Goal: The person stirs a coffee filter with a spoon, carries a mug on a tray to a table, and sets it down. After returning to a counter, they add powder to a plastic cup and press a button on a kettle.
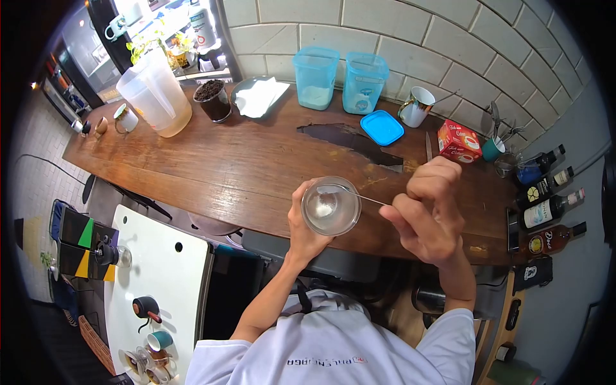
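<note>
My left hand point(303, 228) is wrapped round a clear glass point(343, 224) above the front part of the wooden counter point(212, 173). A little white powder point(325, 209) lies at the bottom of the glass. Pinched in my right hand point(428, 218) is the thin handle of a metal spoon point(366, 197). The spoon's bowl overlaps the far rim of the glass in this view. Beyond them stand two blue translucent containers point(316, 80), the left one with white powder inside. A blue lid point(382, 128) lies flat in front of the right container.
Along the back are a plastic pitcher point(151, 96), a glass of dark grounds point(213, 102), a plate with white paper point(260, 97) and a mug point(417, 108). A red box point(459, 141), a utensil cup point(493, 149) and several bottles point(545, 208) stand right. A dark broken patch point(346, 140) marks the countertop.
</note>
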The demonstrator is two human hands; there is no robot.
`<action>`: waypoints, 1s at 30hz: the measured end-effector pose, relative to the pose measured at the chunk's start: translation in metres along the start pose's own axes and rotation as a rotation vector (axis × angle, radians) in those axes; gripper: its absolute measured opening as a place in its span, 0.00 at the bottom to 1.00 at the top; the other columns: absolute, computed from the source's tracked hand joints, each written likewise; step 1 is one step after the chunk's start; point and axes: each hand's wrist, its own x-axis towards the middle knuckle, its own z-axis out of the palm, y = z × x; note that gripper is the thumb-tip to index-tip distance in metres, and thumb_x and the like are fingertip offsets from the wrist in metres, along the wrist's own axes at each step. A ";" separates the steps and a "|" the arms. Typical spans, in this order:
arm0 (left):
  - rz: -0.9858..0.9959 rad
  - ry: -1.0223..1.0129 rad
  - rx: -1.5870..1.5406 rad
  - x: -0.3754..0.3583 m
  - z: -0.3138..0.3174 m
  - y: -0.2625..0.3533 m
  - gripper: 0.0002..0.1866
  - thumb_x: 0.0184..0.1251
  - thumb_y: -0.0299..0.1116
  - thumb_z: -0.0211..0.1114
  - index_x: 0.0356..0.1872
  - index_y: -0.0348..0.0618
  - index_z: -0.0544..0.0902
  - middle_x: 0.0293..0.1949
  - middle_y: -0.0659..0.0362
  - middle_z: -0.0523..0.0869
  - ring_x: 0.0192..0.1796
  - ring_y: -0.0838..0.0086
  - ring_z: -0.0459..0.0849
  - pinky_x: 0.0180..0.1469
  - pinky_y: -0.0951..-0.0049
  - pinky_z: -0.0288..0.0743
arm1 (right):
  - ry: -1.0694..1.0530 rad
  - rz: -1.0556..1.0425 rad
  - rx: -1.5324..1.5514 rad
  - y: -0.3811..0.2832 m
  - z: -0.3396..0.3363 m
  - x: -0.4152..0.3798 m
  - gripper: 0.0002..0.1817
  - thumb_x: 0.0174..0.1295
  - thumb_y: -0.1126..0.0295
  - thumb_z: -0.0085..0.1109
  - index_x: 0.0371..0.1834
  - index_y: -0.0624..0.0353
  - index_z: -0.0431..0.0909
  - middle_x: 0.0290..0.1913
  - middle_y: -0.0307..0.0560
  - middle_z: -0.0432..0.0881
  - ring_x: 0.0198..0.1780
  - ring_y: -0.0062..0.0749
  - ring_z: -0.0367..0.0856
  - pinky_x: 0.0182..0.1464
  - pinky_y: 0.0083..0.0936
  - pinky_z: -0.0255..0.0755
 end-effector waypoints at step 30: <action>-0.010 0.075 0.067 0.001 0.000 0.003 0.44 0.39 0.30 0.81 0.60 0.38 0.66 0.49 0.50 0.83 0.50 0.64 0.84 0.53 0.68 0.77 | 0.626 0.937 0.364 0.064 -0.007 -0.002 0.13 0.66 0.69 0.61 0.24 0.64 0.78 0.18 0.31 0.70 0.22 0.11 0.65 0.24 0.14 0.54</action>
